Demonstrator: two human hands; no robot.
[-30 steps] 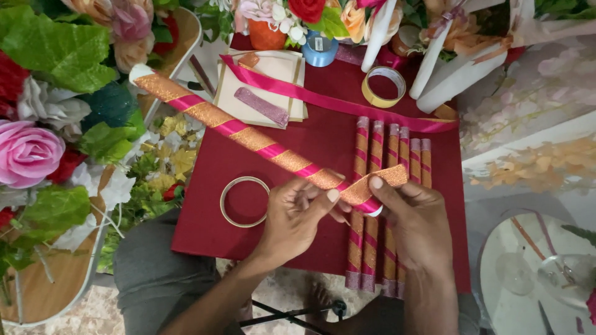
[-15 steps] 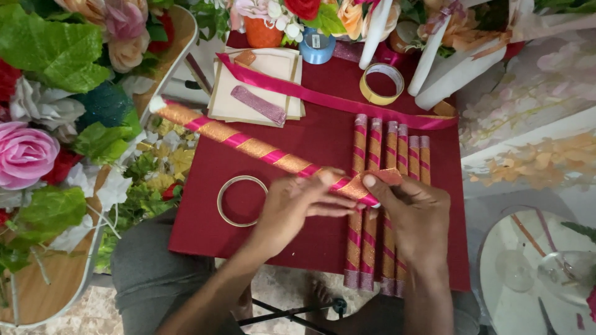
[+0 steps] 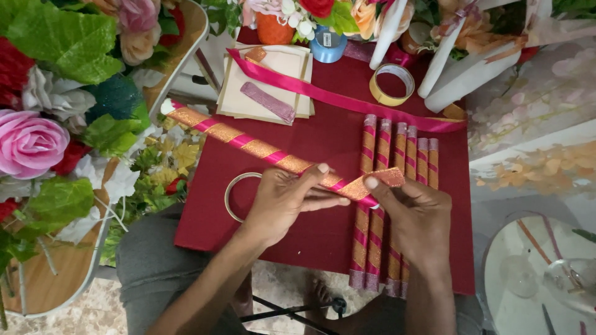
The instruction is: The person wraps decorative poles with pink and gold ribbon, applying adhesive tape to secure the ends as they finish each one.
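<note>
My left hand (image 3: 287,200) grips a long stick (image 3: 248,144) wound with pink ribbon and gold glitter ribbon, which slants up to the left over a dark red cloth (image 3: 323,136). Beside it, my right hand (image 3: 411,214) pinches the loose end of the gold glitter ribbon (image 3: 379,181) against the stick's near end. Under both hands lie several finished striped sticks (image 3: 397,149), side by side and upright in view.
A metal ring (image 3: 231,192) lies left of my left hand. A pink ribbon (image 3: 323,94), tape roll (image 3: 392,84), blue tape roll (image 3: 328,44), cream cards (image 3: 273,80) and white tubes (image 3: 462,77) sit further back. Artificial flowers (image 3: 37,136) crowd the left; a glass table (image 3: 534,279) is right.
The stick has shifted a little rightward and down across the cloth while both hands keep hold near its end; the loose gold ribbon end has moved with the right hand.
</note>
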